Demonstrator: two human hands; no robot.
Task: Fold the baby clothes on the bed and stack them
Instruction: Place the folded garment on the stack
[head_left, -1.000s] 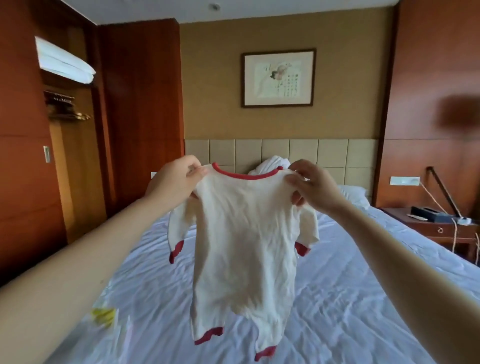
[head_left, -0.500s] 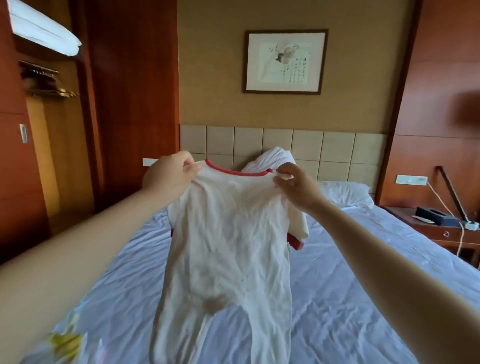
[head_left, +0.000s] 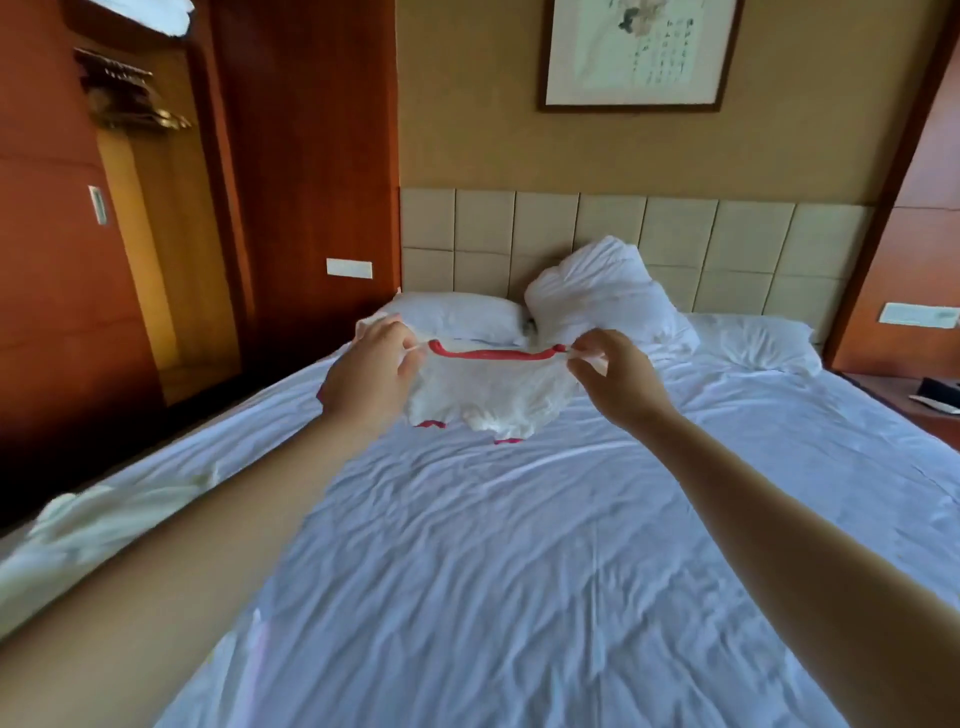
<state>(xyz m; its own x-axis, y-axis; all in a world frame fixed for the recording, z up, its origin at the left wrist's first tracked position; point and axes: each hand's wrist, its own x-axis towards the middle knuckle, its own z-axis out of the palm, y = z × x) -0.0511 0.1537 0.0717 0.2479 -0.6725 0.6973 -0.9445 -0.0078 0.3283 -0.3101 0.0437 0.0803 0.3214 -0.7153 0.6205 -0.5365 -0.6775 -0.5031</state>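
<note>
A white baby romper with red trim (head_left: 488, 395) hangs bunched just above the white bed sheet (head_left: 519, 545), far out toward the pillows. Its red neckline is stretched level between my hands. My left hand (head_left: 371, 376) pinches the left shoulder and my right hand (head_left: 615, 379) pinches the right shoulder. The red cuffs of the legs touch or nearly touch the sheet below. Both arms are stretched far forward.
More pale baby clothes (head_left: 88, 525) lie blurred at the bed's left edge. White pillows (head_left: 597, 291) sit against the tiled headboard. A bedside table (head_left: 914, 400) with a dark object stands at the right. Wooden walls flank the bed.
I have swung the romper forward and down from held up in front of me toward the middle of the bed. It hung full length before and is now bunched near the sheet.
</note>
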